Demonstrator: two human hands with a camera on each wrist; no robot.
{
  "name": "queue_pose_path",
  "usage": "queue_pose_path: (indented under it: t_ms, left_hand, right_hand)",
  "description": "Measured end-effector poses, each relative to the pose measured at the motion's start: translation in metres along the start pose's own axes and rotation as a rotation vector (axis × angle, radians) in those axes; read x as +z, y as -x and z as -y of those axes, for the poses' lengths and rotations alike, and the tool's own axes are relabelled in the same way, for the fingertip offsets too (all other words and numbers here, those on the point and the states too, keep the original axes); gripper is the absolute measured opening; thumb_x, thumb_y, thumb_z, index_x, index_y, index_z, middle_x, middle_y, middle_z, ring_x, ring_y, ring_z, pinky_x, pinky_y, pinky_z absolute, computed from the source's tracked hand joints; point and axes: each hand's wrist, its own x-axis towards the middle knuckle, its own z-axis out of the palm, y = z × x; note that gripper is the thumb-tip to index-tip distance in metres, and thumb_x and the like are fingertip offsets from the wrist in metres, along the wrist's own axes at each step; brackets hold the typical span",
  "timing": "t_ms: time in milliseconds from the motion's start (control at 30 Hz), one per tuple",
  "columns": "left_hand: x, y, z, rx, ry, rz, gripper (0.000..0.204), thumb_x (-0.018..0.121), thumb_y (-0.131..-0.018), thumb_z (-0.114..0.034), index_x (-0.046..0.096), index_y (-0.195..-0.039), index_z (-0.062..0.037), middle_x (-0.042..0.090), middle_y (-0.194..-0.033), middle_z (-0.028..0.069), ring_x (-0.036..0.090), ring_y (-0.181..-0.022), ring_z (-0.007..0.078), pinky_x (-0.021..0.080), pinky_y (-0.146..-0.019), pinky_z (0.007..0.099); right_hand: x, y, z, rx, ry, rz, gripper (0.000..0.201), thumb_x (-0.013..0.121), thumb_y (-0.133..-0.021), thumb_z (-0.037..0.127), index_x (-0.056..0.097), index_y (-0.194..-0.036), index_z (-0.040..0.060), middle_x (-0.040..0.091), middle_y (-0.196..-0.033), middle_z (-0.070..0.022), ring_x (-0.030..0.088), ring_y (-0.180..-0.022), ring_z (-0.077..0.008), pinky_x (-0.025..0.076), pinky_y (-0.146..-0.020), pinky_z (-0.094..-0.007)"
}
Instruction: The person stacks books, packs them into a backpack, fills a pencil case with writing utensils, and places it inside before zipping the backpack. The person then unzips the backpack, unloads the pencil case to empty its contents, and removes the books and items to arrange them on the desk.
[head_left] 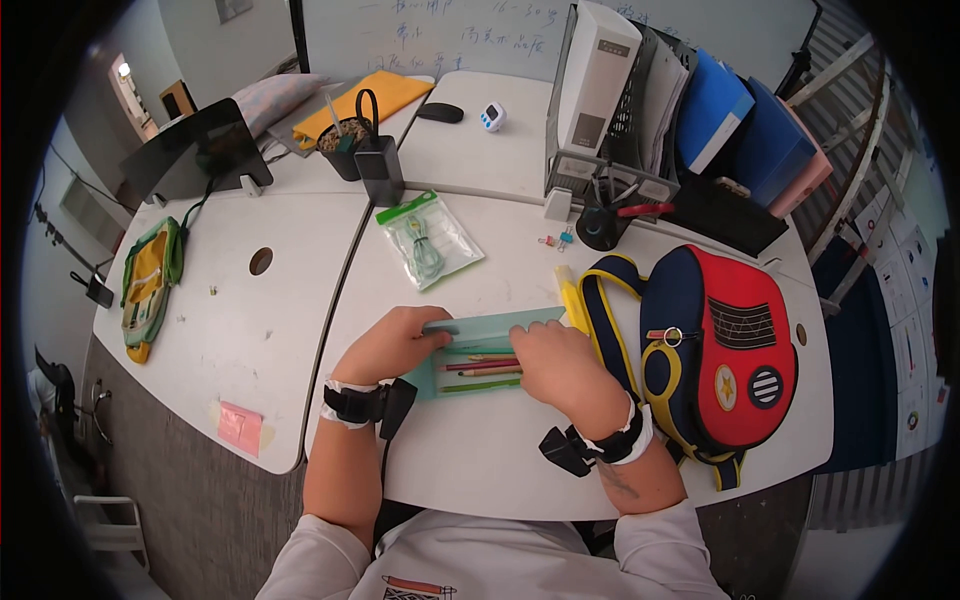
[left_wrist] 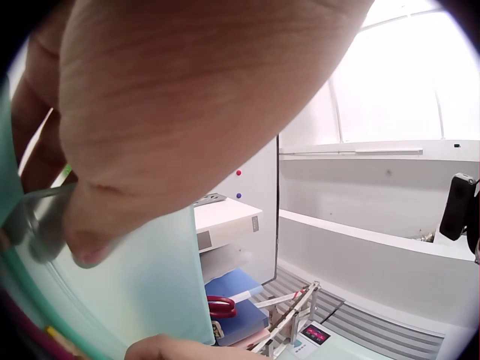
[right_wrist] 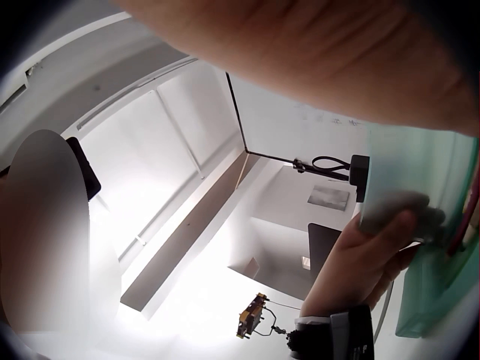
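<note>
A translucent teal pencil case (head_left: 425, 380) lies on the white table in front of the person, its lid (head_left: 490, 320) raised along the far side. Several coloured pencils (head_left: 480, 368), among them a green and a dark red one, lie lengthwise inside. At the case's left end, the left hand (head_left: 385, 345) grips the lid, thumb inside and fingers behind it in the left wrist view. The right hand (head_left: 563, 368) holds the right end with bent fingers, covering the pencils' ends. Through the lid (right_wrist: 397, 169), the left thumb shows blurred in the right wrist view.
Right of the case stands a red and navy backpack (head_left: 730, 350), its strap close to the right hand. Beyond the case lies a clear bag (head_left: 455, 245) with a coiled cable. A pen holder (head_left: 600, 228) and file rack (head_left: 560, 175) stand behind; a green-yellow pouch (head_left: 150, 285) lies left.
</note>
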Motion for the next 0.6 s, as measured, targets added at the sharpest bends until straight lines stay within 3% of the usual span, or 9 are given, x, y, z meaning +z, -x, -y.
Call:
queue_pose_path:
  t_ms: [267,333,400,467,533,600]
  left_hand:
    - [-0.002,0.001,0.001,0.000,0.000,-0.024,0.020,0.066,-0.089,-0.008,0.068,-0.107,0.0021,0.070,-0.087,0.0184,0.065,-0.074,0.0254,0.052,-0.072,0.0339]
    - [-0.008,0.002,0.012,-0.015,0.029,-0.041,0.017,0.066,-0.089,-0.007,0.069,-0.103,0.0029,0.069,-0.086,0.0178,0.064,-0.075,0.0253,0.052,-0.072,0.0338]
    - [-0.012,0.005,0.018,-0.030,0.006,-0.093,0.017,0.066,-0.088,-0.008,0.069,-0.101,0.0033,0.069,-0.086,0.0174,0.063,-0.074,0.0252,0.051,-0.072,0.0339]
    - [-0.015,0.006,0.018,-0.042,-0.019,-0.148,0.017,0.066,-0.088,-0.008,0.069,-0.099,0.0036,0.069,-0.085,0.0170,0.062,-0.073,0.0250,0.051,-0.071,0.0340]
    - [-0.017,0.005,0.015,-0.114,-0.091,-0.148,0.025,0.067,-0.086,-0.012,0.069,-0.105,0.0042,0.069,-0.086,0.0217,0.065,-0.073,0.0310,0.052,-0.071,0.0373]
    - [-0.018,0.004,0.013,-0.139,-0.084,-0.145,0.026,0.068,-0.086,-0.013,0.069,-0.106,0.0042,0.069,-0.085,0.0217,0.065,-0.073,0.0308,0.052,-0.070,0.0373]
  right_hand:
    - [0.010,-0.011,-0.016,-0.110,-0.097,-0.014,0.013,0.060,-0.080,0.005,0.067,-0.091,0.0033,0.066,-0.088,-0.0167,0.066,-0.089,-0.0339,0.054,-0.077,-0.0435]
    - [-0.007,-0.014,-0.033,-0.109,-0.364,-0.046,0.016,0.059,-0.080,0.003,0.068,-0.092,0.0015,0.067,-0.088,-0.0192,0.066,-0.085,-0.0339,0.053,-0.075,-0.0415]
    - [-0.025,-0.012,-0.054,-0.007,-0.471,-0.014,0.016,0.059,-0.080,0.002,0.068,-0.092,0.0006,0.068,-0.088,-0.0205,0.067,-0.083,-0.0331,0.053,-0.073,-0.0397]
    - [-0.037,-0.012,-0.069,0.258,-0.501,-0.203,0.015,0.064,-0.078,0.008,0.067,-0.091,0.0013,0.068,-0.093,-0.0216,0.066,-0.092,-0.0368,0.053,-0.079,-0.0446]
    - [-0.020,-0.020,-0.084,0.327,-0.451,-0.253,0.019,0.066,-0.077,0.010,0.065,-0.094,0.0002,0.068,-0.093,-0.0221,0.066,-0.093,-0.0375,0.053,-0.080,-0.0443]
    - [-0.003,-0.029,-0.091,0.398,-0.406,-0.303,0.025,0.069,-0.076,0.012,0.064,-0.096,-0.0009,0.068,-0.094,-0.0226,0.066,-0.094,-0.0382,0.053,-0.080,-0.0441]
